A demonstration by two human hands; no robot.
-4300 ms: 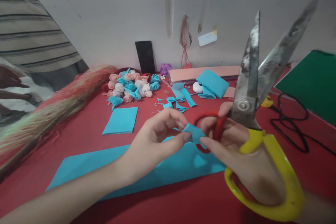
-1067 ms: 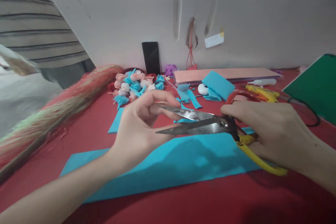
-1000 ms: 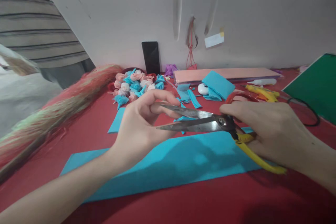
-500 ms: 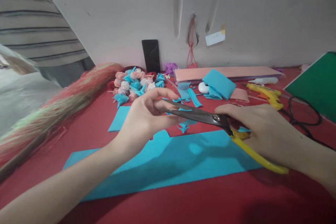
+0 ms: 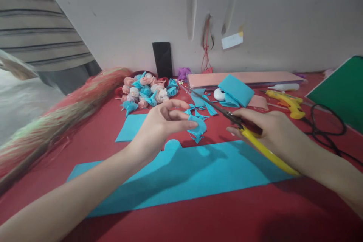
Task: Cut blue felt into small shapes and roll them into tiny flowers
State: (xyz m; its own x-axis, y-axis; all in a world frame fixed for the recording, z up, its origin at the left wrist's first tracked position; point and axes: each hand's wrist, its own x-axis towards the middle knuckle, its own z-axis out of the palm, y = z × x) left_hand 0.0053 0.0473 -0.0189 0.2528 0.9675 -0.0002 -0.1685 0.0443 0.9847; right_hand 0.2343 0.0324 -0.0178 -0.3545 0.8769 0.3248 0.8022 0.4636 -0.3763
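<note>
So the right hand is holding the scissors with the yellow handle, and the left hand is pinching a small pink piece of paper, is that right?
Not quite: the small piece of paper pinched in the left hand is blue, not pink, as the head view shows. The right hand does hold the scissors with the yellow handle.

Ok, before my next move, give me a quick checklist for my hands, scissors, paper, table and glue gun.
1. Left hand pinching the small blue paper: ok.
2. Right hand holding the scissors: ok, by the handles.
3. Scissors apart from the left hand: ok, a gap shows.
4. Scissors fully closed: cannot tell, seen nearly edge-on.
5. Table free of scraps: not ok, blue scraps lie beyond the left hand.
6. Glue gun unplugged: cannot tell, its cable leaves the picture.
</note>
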